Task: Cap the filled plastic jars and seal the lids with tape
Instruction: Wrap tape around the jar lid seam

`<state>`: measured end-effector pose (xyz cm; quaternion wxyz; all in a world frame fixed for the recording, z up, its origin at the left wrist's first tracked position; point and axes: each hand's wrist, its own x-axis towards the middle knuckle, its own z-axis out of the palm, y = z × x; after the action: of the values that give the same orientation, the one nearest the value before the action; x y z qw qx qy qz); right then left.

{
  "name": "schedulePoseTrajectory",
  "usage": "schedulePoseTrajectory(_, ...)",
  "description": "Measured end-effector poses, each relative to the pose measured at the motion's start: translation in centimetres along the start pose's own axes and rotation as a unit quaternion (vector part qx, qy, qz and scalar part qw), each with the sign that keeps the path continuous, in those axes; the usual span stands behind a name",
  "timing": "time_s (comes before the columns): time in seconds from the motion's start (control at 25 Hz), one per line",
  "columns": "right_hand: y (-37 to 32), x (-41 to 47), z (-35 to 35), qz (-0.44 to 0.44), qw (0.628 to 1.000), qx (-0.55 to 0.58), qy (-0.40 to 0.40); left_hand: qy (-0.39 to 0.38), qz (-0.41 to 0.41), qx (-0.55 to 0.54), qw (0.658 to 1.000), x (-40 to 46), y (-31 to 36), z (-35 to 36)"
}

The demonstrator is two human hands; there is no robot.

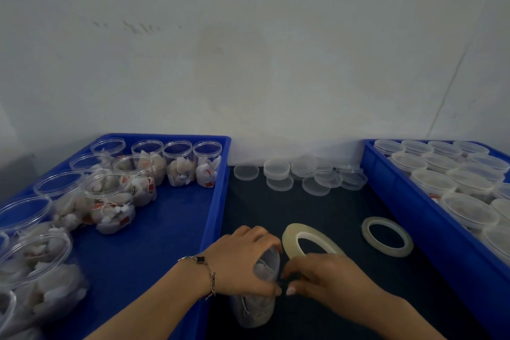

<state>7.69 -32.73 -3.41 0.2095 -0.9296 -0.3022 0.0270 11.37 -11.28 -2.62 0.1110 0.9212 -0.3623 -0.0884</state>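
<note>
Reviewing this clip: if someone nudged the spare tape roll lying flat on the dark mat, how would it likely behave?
The spare tape roll lies flat on the dark mat, so it would probably slide, not roll. It is a thin ring with a wide open middle, so likely light for its size. Its glossy clear surface suggests it might feel smooth.

No readable text; red tags (124, 220) on sachets in jars too blurred to read.
</note>
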Motion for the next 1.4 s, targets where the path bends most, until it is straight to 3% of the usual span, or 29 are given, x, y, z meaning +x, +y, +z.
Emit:
schedulePoseTrajectory(0.2, -0.9, -0.3, 0.4, -0.021, 0.984, -0.171, 0.037, 0.015, -0.04, -0.011, 0.999, -0.1, 0.5, -0.4)
schedulePoseTrajectory(0.28, -1.5, -0.2, 1.2, -0.009, 0.965, -0.248, 0.085, 0.026, -0.049, 0.006, 0.998, 0.0, 0.7, -0.3)
schedulePoseTrajectory(0.44, -1.1, -0.4, 2.9, -0.026, 0.958, -0.201, 0.202, 0.037, -0.053, -0.008, 0.998, -0.2, 0.8, -0.4)
schedulePoseTrajectory(0.6, -0.7, -1.6, 1.8, 0.019, 0.99, -0.083, 0.116, 0.023, -0.051, -0.011, 0.998, -0.2, 0.6, -0.5)
schedulePoseTrajectory(0.76, -0.6, -1.6, 1.4, -0.006, 0.992, -0.091, 0.09, 0.017, -0.05, -0.014, 0.999, -0.2, 0.6, -0.4)
schedulePoseTrajectory(0.88, -0.5, -1.4, 2.1, -0.03, 0.974, -0.14, 0.173, 0.021, -0.058, -0.015, 0.998, -0.2, 0.6, -0.3)
schedulePoseTrajectory(1.12, -1.7, -0.1, 3.1, 0.037, 0.961, -0.171, 0.214, 0.053, -0.076, 0.032, 0.995, 0.1, 0.7, 0.4)
schedulePoseTrajectory(1.4, -0.9, 1.3, 5.5, 0.036, 0.945, -0.12, 0.301, 0.073, -0.101, 0.04, 0.991, 0.5, 1.6, 0.2)
